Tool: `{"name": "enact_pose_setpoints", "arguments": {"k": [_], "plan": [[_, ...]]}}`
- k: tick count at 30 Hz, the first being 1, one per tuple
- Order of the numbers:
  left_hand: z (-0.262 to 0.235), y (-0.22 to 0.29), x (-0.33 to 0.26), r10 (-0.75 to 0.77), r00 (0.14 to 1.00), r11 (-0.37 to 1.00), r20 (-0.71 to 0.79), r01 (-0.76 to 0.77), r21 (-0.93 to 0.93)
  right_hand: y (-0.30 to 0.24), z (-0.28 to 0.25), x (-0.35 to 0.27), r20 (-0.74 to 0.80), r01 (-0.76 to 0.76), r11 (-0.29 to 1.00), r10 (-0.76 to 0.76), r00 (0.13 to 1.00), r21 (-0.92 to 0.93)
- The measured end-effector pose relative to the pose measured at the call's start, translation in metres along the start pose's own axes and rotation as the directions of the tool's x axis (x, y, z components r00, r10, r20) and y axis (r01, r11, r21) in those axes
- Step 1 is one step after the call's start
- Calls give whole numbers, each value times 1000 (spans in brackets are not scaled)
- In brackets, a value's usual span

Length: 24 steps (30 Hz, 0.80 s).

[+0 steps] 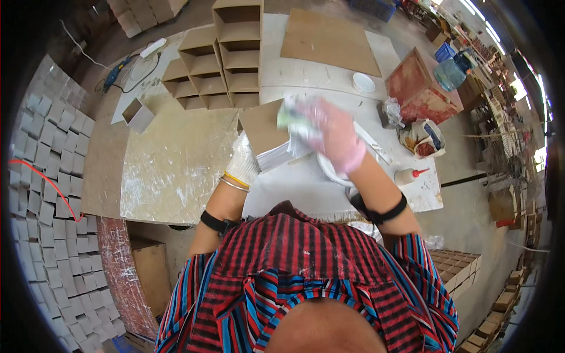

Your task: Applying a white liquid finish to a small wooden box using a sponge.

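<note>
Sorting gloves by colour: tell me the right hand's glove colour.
Pink, blurred by motion; the right hand shows in the head view.

Glue bottle point(407, 175): we note it lying on the bench's right edge, white body, red nozzle.
Water jug point(452, 72): blue, translucent, standing beyond the red box.
Open bag point(422, 139): tan with blue, right of bench.

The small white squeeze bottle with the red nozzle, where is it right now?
In the head view, the small white squeeze bottle with the red nozzle lies on its side at the right of the pale worktable, near its front edge, just right of the right forearm.
</note>
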<state>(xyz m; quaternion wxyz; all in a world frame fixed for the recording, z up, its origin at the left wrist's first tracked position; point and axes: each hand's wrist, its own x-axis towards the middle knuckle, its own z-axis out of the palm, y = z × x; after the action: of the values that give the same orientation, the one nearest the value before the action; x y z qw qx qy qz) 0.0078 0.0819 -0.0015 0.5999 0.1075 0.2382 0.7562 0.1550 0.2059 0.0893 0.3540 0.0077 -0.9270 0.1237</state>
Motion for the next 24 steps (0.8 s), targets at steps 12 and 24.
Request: {"name": "enact_pose_setpoints", "arguments": {"k": [12,24], "plan": [[-7,1,-1,39,994,999,-105,-41,-10,-16,11,6,-42,135,970,-129,991,202],[-23,0,5,-40,998,999,-46,41,33,-30,0,19,-71,252,951,-243,967,180]]}}
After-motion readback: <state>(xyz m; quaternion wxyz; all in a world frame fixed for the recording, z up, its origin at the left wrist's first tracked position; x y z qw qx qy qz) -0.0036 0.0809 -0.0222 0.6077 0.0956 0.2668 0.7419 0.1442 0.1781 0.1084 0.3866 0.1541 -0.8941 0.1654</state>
